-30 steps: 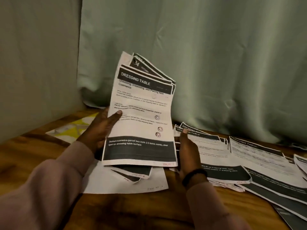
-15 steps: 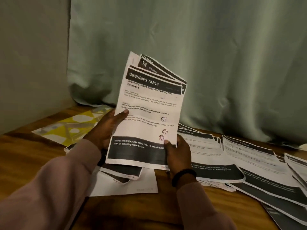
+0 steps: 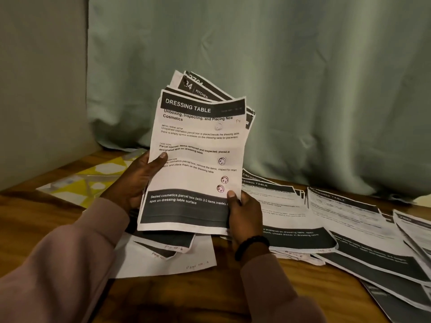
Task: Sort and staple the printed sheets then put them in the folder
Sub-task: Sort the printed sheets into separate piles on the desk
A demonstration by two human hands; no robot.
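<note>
I hold a fanned stack of printed sheets (image 3: pixel 198 155) upright above the table; the front page is headed "DRESSING TABLE". My left hand (image 3: pixel 137 180) grips the stack's left edge, thumb across the front page. My right hand (image 3: pixel 242 213) pinches the front page's lower right corner, thumb on top. A yellow and white patterned folder (image 3: pixel 93 180) lies flat at the back left. More printed sheets (image 3: pixel 298 220) lie spread on the table to the right. No stapler is in view.
The wooden table (image 3: pixel 42 220) runs into a corner with a grey wall on the left and a green curtain (image 3: pixel 279 78) behind. A few loose pages (image 3: pixel 168 259) lie under the held stack. Overlapping sheets (image 3: pixel 382 257) cover the right side.
My right hand left the sheets on the table and took hold of the front page's lower right corner. The held stack now appears closer and slightly more to the right.
</note>
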